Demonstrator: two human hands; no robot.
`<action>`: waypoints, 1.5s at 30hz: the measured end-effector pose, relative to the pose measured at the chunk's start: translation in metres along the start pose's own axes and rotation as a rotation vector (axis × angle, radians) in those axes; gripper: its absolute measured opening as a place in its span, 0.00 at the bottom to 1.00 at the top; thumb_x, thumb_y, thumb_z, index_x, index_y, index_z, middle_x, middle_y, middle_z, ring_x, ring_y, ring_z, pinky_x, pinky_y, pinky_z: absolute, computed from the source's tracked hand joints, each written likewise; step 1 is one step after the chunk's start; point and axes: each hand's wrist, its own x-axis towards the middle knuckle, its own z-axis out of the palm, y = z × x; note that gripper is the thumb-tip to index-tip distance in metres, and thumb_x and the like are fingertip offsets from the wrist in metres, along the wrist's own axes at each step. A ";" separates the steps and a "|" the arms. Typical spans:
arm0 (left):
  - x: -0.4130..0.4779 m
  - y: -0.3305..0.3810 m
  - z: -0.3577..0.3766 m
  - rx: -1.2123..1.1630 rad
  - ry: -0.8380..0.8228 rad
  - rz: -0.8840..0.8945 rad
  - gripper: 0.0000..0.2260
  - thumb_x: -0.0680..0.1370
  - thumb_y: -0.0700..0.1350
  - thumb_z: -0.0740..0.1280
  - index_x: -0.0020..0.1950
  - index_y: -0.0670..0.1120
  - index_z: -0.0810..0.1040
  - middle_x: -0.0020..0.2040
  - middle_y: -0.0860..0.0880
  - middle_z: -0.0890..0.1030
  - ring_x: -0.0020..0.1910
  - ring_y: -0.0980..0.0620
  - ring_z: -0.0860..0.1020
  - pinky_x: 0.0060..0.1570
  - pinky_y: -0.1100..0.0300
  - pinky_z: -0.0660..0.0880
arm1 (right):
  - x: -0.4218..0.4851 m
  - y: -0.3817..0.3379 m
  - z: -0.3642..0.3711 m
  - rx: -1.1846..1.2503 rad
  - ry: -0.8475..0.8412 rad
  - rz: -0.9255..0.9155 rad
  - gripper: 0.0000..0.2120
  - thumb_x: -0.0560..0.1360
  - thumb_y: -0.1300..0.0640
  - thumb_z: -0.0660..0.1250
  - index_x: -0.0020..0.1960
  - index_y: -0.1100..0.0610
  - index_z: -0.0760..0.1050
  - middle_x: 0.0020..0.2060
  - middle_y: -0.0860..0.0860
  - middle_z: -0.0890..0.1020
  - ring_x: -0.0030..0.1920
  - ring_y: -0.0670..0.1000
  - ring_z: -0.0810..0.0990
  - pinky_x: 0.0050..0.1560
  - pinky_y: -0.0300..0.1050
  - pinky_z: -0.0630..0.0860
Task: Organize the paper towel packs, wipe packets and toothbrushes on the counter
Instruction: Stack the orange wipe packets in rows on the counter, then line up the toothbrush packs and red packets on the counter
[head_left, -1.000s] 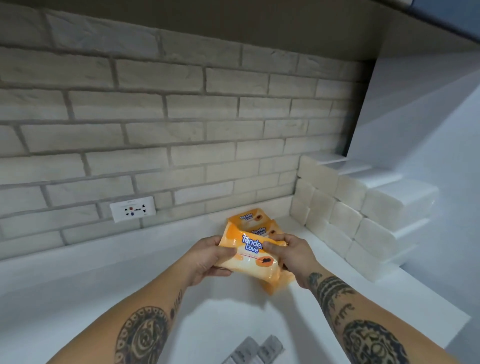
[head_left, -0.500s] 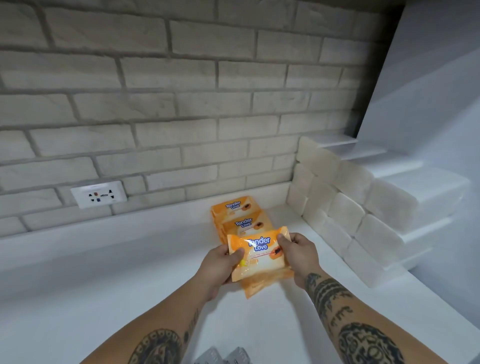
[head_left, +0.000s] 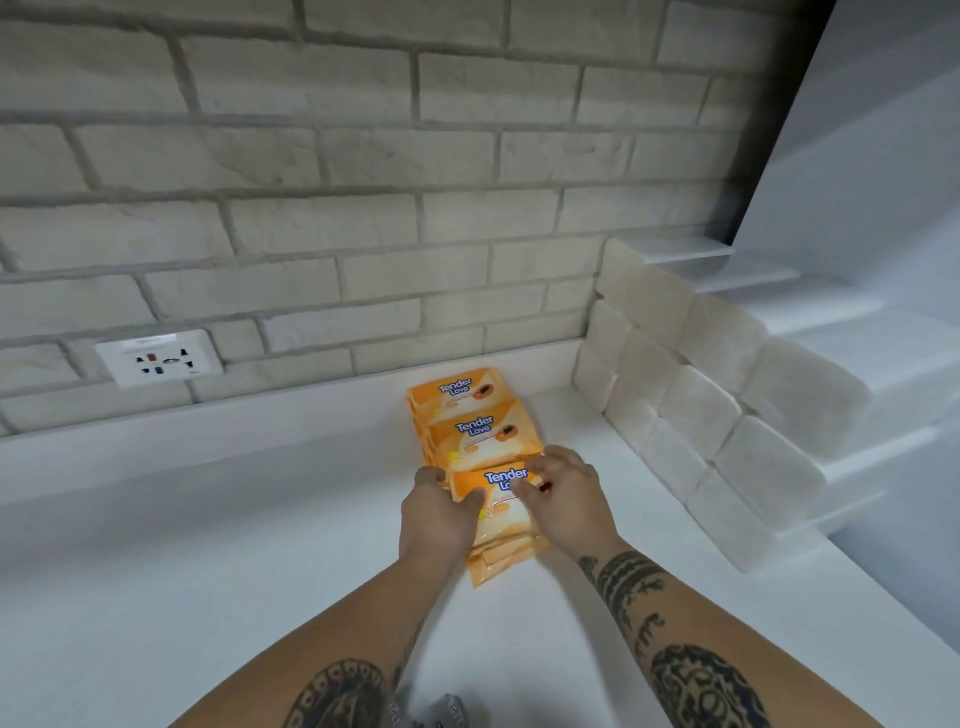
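Left hand (head_left: 435, 512) and right hand (head_left: 562, 496) both clamped on the nearest wipe packet (head_left: 496, 512), thumbs on its printed top, fingers down either side; it sits on a small pile of packets near the middle of the counter (head_left: 208, 545). Two more orange wipe packets (head_left: 465, 413) line up behind it, running toward the back edge under the brick wall (head_left: 363, 208), each touching the next. Paper towel packs (head_left: 727, 431) stacked in steps at the back right corner, near but apart from the row. Step looks like setting this pile in line. Do it well: square its far edge against the middle packet, keep side edges flush with the row, press flat before letting go, since lower packets poke out toward the front edge. Soft packs, likely slide. Grey items (head_left: 441, 714) at the front edge, too cropped to tell.
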 end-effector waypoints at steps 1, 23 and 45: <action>0.000 -0.002 0.001 0.026 0.008 0.041 0.22 0.77 0.51 0.74 0.68 0.47 0.72 0.59 0.46 0.81 0.50 0.48 0.79 0.47 0.57 0.75 | 0.000 0.002 0.003 -0.079 -0.009 -0.002 0.19 0.78 0.41 0.68 0.66 0.47 0.80 0.71 0.43 0.74 0.70 0.51 0.69 0.68 0.49 0.69; -0.008 -0.012 -0.014 0.721 -0.148 0.597 0.20 0.84 0.62 0.55 0.74 0.61 0.70 0.78 0.56 0.65 0.74 0.49 0.61 0.67 0.48 0.65 | -0.015 0.012 0.006 -0.281 0.080 -0.152 0.27 0.77 0.34 0.55 0.68 0.45 0.78 0.70 0.44 0.77 0.71 0.51 0.72 0.64 0.53 0.68; -0.121 -0.155 -0.213 0.915 -0.602 0.460 0.26 0.68 0.70 0.70 0.61 0.59 0.75 0.57 0.55 0.75 0.60 0.50 0.70 0.60 0.47 0.66 | -0.231 -0.111 0.095 -0.409 -0.433 -0.208 0.22 0.77 0.45 0.66 0.71 0.43 0.72 0.71 0.39 0.71 0.74 0.47 0.61 0.71 0.56 0.60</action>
